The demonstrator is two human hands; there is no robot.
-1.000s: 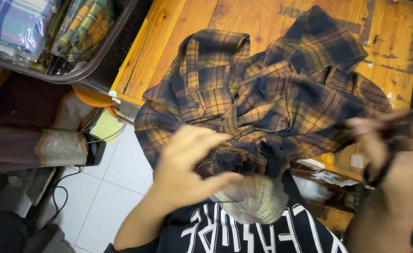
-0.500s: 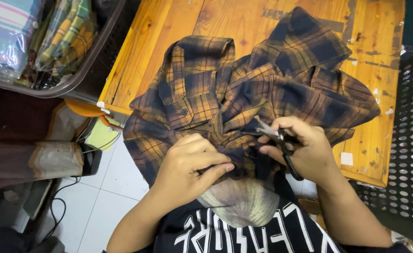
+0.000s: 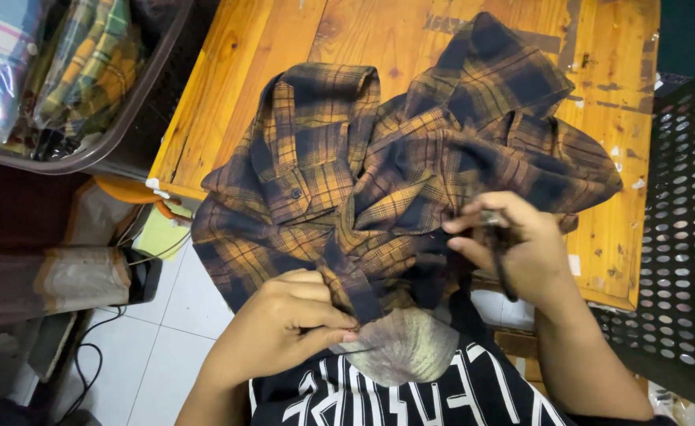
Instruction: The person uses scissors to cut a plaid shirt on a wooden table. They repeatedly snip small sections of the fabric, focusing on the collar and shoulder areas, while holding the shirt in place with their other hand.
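A brown and dark plaid shirt [image 3: 395,158] lies crumpled on an orange wooden table [image 3: 229,95], its lower part hanging over the near edge. My left hand [image 3: 284,327] pinches a fold of the shirt's hem near my chest. My right hand [image 3: 513,244] grips small black-handled scissors [image 3: 499,244], their tip against the cloth at the shirt's middle. The blades are mostly hidden by my fingers.
A dark plastic basket [image 3: 126,118] with folded plaid clothes stands at the upper left. A black perforated crate [image 3: 679,237] stands at the right. Below the table edge are white floor tiles [image 3: 166,331], cables and a bag.
My right hand came in from the right edge with the scissors and now rests on the shirt's middle. My left hand dropped lower and closed on the hem.
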